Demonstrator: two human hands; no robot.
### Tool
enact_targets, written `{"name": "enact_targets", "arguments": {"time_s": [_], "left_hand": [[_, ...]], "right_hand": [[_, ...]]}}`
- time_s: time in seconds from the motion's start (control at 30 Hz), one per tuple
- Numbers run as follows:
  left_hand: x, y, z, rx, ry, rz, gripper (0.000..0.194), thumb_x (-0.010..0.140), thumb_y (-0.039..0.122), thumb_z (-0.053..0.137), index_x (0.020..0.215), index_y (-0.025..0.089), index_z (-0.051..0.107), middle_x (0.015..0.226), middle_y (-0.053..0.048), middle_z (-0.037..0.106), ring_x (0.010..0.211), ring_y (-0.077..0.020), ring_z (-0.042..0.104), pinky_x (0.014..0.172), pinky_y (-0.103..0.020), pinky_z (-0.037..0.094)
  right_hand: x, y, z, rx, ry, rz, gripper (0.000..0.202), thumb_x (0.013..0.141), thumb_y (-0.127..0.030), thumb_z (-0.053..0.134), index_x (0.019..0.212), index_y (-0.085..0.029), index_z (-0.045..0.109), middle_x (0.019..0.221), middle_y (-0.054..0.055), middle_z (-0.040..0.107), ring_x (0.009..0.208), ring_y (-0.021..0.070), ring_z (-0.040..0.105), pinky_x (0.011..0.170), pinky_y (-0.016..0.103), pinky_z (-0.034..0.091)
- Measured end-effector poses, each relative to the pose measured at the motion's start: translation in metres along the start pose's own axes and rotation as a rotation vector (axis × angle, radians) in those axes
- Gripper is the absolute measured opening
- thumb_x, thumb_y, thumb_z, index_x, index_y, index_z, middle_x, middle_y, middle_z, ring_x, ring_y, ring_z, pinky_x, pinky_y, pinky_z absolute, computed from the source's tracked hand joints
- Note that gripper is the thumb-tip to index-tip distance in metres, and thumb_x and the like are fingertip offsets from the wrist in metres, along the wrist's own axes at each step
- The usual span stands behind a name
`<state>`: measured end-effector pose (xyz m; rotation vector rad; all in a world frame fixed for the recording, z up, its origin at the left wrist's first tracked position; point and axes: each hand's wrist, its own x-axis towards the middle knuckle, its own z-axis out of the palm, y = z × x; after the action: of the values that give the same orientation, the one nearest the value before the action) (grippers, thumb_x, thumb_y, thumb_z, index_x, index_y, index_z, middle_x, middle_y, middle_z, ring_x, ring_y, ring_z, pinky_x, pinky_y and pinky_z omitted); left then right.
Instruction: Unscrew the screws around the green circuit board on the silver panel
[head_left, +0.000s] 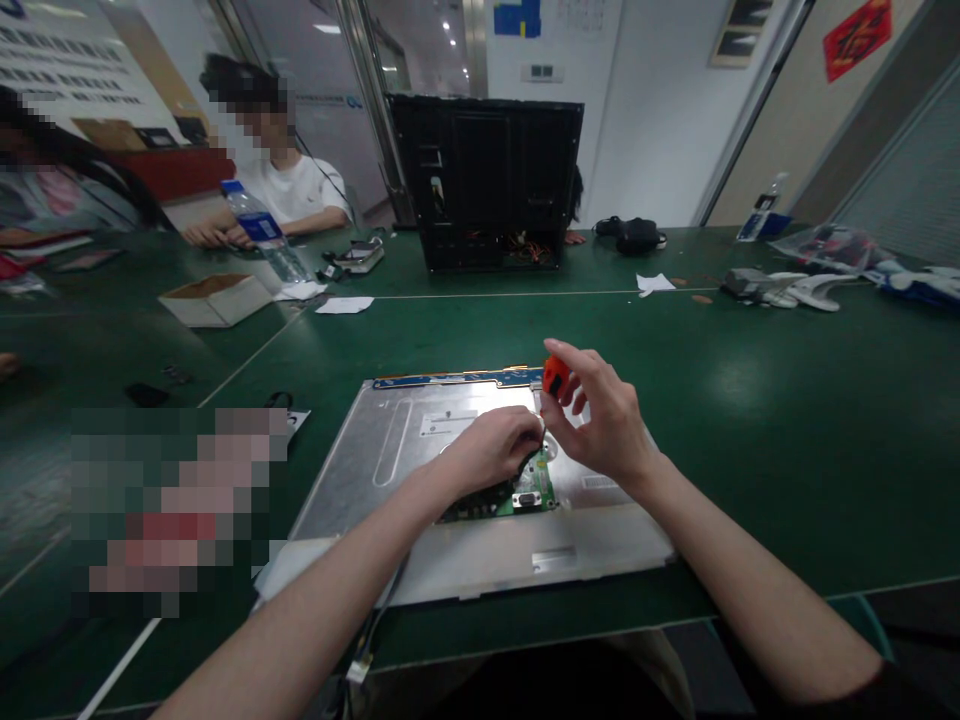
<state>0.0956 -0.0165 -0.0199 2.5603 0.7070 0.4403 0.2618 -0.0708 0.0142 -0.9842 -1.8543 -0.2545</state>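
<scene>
A screwdriver with an orange and black handle [556, 377] stands roughly upright in my right hand [611, 420], its handle between thumb and fingers. Just to its left, my left hand [495, 445] is closed beside the lower part of the screwdriver; what its fingertips pinch is hidden. Both hands are over a flat silver display panel [465, 565] lying on the table. Partly covered by my left hand, a green circuit board [544, 490] with a metal connector sits on the panel. A blue strip board [450, 379] runs along the panel's far edge.
Behind the panel stands a black monitor housing [487, 170] with loose wires. A water bottle [266, 235] tilts near an open white box [217, 300] at the left. Cables [367, 640] hang at the near edge. Two people sit across the green table [750, 420].
</scene>
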Motion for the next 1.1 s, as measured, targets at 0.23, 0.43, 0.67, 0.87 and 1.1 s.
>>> {"name": "enact_targets", "arguments": {"time_s": [0.23,0.43,0.67,0.87,1.1], "left_hand": [[0.0,-0.0007,0.0001,0.023,-0.01,0.005,0.012,0.084,0.012,0.051,0.081,0.015,0.062,0.083,-0.007,0.067,0.074,-0.0183,0.06,0.067,-0.027,0.045],[0.0005,-0.0017,0.0011,0.044,-0.013,0.007,0.013,0.084,0.012,0.051,0.084,0.014,0.064,0.085,-0.007,0.067,0.075,-0.0188,0.061,0.067,-0.028,0.045],[0.0012,-0.0021,0.0003,-0.003,-0.012,-0.003,0.012,0.083,0.011,0.052,0.082,0.014,0.064,0.084,-0.007,0.068,0.074,-0.0183,0.061,0.067,-0.027,0.045],[0.0006,0.0013,-0.0012,-0.014,-0.015,0.002,0.014,0.082,0.01,0.052,0.085,0.015,0.064,0.087,-0.007,0.068,0.079,-0.0186,0.062,0.072,-0.027,0.045],[0.0005,-0.001,0.0012,0.045,-0.007,0.023,0.012,0.084,0.01,0.053,0.082,0.014,0.064,0.084,-0.007,0.067,0.074,-0.0192,0.061,0.067,-0.028,0.046]], "right_hand": [[-0.0002,0.0003,-0.0003,0.006,-0.005,-0.011,0.044,0.086,-0.02,0.055,0.127,-0.022,0.039,0.094,0.001,0.057,0.061,0.0085,0.054,0.047,0.021,0.048],[-0.0006,0.0021,-0.0002,0.0,0.0,0.016,0.037,0.09,-0.027,0.057,0.124,-0.026,0.043,0.101,0.002,0.052,0.064,0.0081,0.054,0.048,0.021,0.048],[-0.0009,0.0016,-0.001,-0.015,-0.03,0.011,0.042,0.091,-0.022,0.054,0.131,-0.026,0.042,0.098,0.002,0.054,0.062,0.0076,0.054,0.049,0.022,0.048],[-0.0004,-0.0001,-0.0005,0.0,-0.021,0.006,0.047,0.087,-0.015,0.051,0.131,-0.024,0.038,0.094,0.001,0.056,0.061,0.0084,0.054,0.048,0.021,0.048],[-0.0005,0.0021,-0.0003,-0.011,-0.038,0.004,0.04,0.091,-0.023,0.054,0.129,-0.025,0.042,0.097,0.001,0.055,0.062,0.0078,0.054,0.048,0.021,0.047]]}}
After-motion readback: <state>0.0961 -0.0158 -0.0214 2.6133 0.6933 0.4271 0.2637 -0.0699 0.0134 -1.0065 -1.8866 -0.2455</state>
